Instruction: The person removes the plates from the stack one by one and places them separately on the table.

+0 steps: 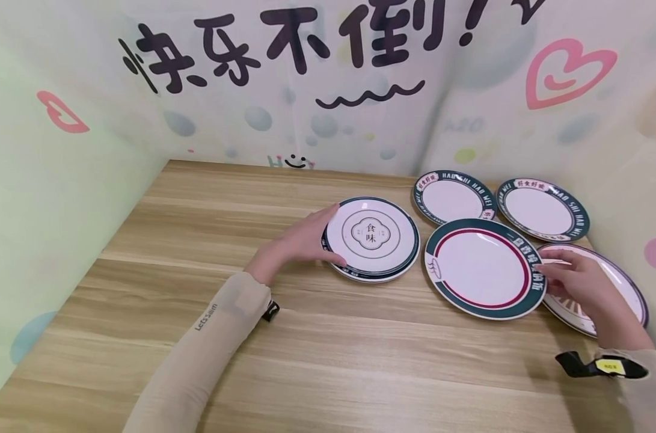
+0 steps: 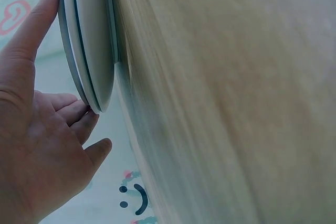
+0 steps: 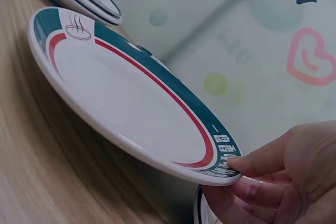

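Note:
In the head view my left hand point(image 1: 309, 239) holds the left rim of a small stack of plates point(image 1: 371, 237). The top one is white with a green rim and a flower-shaped emblem. The left wrist view shows the thumb and fingers of that hand point(image 2: 50, 129) at the edges of the stacked plates point(image 2: 94, 40). My right hand point(image 1: 579, 285) pinches the right rim of a white plate point(image 1: 481, 270) with a green border and red ring. This plate point(image 3: 126, 98) is tilted and raised off the table in the right wrist view.
Behind the held plate lie two green-rimmed plates, a left one point(image 1: 452, 198) and a right one point(image 1: 544, 210). Another dark-rimmed plate point(image 1: 622, 285) lies partly beneath my right hand. The wooden table point(image 1: 208, 240) meets printed cloth walls point(image 1: 284, 132) at the back and sides.

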### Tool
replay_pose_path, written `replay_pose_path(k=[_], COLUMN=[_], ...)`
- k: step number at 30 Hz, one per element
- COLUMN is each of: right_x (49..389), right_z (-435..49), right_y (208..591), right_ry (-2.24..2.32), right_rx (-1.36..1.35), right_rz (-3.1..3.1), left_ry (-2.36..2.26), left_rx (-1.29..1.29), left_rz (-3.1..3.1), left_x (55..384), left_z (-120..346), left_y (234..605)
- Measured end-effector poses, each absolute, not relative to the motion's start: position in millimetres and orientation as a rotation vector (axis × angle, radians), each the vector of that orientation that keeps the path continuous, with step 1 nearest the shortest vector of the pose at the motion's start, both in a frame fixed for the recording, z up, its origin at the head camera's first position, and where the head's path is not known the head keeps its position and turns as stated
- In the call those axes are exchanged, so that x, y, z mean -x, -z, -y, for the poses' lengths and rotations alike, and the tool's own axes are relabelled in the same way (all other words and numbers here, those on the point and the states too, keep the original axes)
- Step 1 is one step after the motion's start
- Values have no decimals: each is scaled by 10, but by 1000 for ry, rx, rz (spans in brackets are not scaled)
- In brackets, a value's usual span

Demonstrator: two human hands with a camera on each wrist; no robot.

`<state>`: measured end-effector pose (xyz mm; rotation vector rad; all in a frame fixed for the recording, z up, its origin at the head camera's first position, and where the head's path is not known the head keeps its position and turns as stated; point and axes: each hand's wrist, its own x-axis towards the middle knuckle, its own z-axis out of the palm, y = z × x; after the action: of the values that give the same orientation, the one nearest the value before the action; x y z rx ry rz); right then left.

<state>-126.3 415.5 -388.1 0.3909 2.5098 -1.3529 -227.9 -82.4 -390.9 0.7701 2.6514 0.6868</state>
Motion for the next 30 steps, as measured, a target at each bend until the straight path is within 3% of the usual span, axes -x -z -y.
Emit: replay_pose_path(k=[30], right_x=[1530], right_z=[-3764], right_y=[3817], right_ry=[715], right_rx=[-282], right_rz=[-2802], left_ry=[-660], left_rx=[-762], left_rz=[-2656], left_x=[2280], left_z=[825], left_y=[3899])
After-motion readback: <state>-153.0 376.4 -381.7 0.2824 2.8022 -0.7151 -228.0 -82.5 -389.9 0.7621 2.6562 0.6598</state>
